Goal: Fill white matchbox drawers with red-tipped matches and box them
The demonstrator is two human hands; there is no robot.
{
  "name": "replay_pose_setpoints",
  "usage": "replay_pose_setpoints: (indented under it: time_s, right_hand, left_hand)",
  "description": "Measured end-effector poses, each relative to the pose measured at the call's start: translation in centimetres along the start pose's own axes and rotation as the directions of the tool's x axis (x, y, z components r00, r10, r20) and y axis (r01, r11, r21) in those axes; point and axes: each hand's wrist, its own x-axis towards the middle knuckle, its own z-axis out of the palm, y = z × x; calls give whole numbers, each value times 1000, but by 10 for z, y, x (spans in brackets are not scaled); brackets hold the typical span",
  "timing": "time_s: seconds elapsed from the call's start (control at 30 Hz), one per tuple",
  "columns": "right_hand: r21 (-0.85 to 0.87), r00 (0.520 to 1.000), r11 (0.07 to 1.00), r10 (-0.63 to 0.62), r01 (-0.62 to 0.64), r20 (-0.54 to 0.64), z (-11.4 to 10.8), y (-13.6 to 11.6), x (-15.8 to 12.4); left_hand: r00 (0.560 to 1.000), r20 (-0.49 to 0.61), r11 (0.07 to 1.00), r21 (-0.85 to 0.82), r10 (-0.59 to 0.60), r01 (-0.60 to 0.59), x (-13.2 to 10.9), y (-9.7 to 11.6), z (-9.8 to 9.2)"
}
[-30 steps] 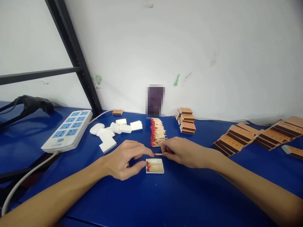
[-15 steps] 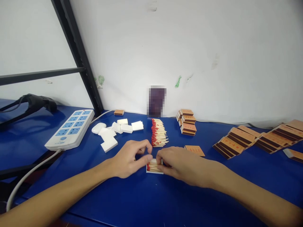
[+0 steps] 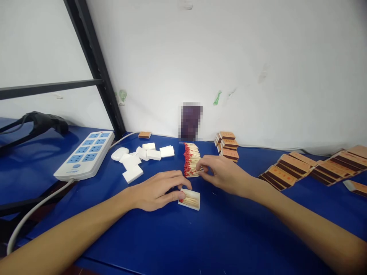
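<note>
Two hands at work. Right hand has shifted from the matchbox tray to the match row beyond, fingertips nearly together; any hold unclear. Left hand half open, thumb over tray's left end. Tray, part-filled, now sits askew on table.

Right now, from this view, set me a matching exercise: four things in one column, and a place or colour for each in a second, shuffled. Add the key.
Things:
1. Left hand
2. Right hand
3. Power strip
4. Match heads

Places and colours:
A. White and blue
B. At the right side of the heap of loose matches
C. Red
D. Thumb over the left end of the small white tray

Pairs: 1-D, 2-B, 3-A, 4-C
</note>
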Motion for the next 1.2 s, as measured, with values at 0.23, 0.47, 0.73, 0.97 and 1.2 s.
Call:
replay_pose_setpoints:
  time_s: [0.23,0.47,0.73,0.97,1.2]
  right_hand:
    - [-9,999,1000,-27,28,41,15,3,1]
    - [15,994,999,36,-37,101,13,0,2]
    - [-32,994,999,15,-12,108,12,-6,-2]
    - [-18,995,1000,9,-7,100,0,-15,-4]
    - [-21,978,999,31,-27,206,3,-9,-6]
  left_hand:
    - [999,-33,995,-92,24,-27,-3,-4,-6]
    - [998,-29,990,135,53,-48,-5,-4,-4]
    - [1000,-8,957,291,-12,14,-2,-4,-1]
    - [1000,-2,944,329,2,-1,-1,-3,1]
    - [1000,-16,950,314,5,0,-1,-3,3]
